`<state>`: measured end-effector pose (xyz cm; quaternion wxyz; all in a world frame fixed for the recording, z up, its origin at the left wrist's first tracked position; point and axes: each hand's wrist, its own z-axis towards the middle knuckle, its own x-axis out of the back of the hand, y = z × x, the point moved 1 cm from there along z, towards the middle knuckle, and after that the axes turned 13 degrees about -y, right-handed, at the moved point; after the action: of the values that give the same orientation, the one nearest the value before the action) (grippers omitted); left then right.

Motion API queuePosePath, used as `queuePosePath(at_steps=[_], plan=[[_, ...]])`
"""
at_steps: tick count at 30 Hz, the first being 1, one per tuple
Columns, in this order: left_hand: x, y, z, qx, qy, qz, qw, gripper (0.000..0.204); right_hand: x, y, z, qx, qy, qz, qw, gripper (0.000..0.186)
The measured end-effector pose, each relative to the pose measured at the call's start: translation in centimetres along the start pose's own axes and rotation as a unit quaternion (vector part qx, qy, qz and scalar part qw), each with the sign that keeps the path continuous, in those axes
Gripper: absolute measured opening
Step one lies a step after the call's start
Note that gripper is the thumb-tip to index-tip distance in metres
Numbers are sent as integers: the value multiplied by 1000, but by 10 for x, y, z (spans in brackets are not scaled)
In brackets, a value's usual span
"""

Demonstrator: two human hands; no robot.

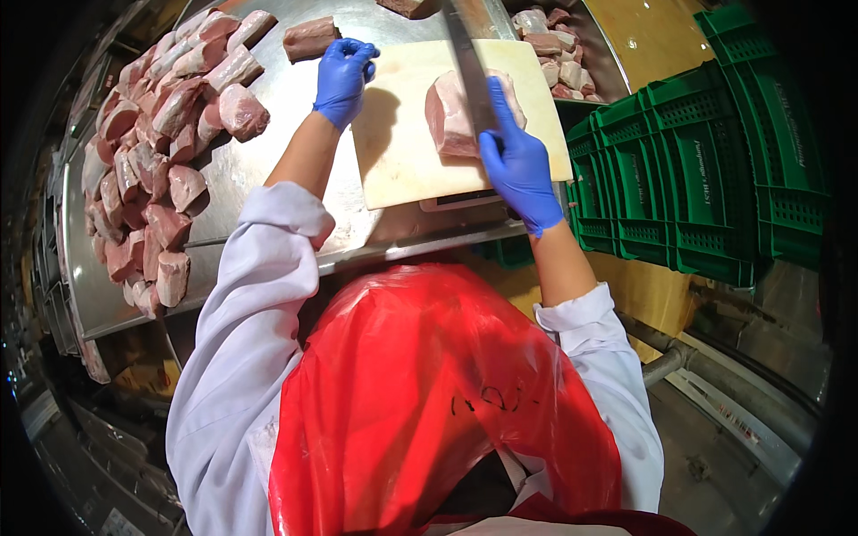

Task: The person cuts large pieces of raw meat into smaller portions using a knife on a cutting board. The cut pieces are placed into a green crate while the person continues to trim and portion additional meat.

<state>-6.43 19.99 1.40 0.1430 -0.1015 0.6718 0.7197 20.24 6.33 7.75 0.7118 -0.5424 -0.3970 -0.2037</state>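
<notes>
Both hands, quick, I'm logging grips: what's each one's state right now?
Left hand: fingers bent, nothing visibly held; open or closed cannot be told.
Right hand: closed on the knife, index finger extended.

We count two blue-gloved hands, a left hand (pixel 344 85) and a right hand (pixel 523 170), with one knife (pixel 468 67), one cutting board (pixel 393 165) and one block of meat (pixel 447 116) on it. Beyond, we find two loose chunks (pixel 311 39), one red apron (pixel 429 357) and two white sleeves (pixel 237 295). The heaped pieces (pixel 152 161) and stacked green crates (pixel 661 170) overlap too much for our exact count.
</notes>
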Motion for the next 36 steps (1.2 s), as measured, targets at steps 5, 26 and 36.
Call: queuePosePath(at_steps=[5, 26, 36], plan=[[8, 17, -50, 9, 62, 77, 995, 11, -13, 10, -8, 25, -74, -117, 990, 76], [-123, -30, -144, 42, 89, 423, 901, 41, 61, 90, -178, -26, -113, 43, 992, 75], [-113, -38, -148, 79, 92, 294, 948, 26, -6, 25, -44, 72, -55, -73, 993, 73]])
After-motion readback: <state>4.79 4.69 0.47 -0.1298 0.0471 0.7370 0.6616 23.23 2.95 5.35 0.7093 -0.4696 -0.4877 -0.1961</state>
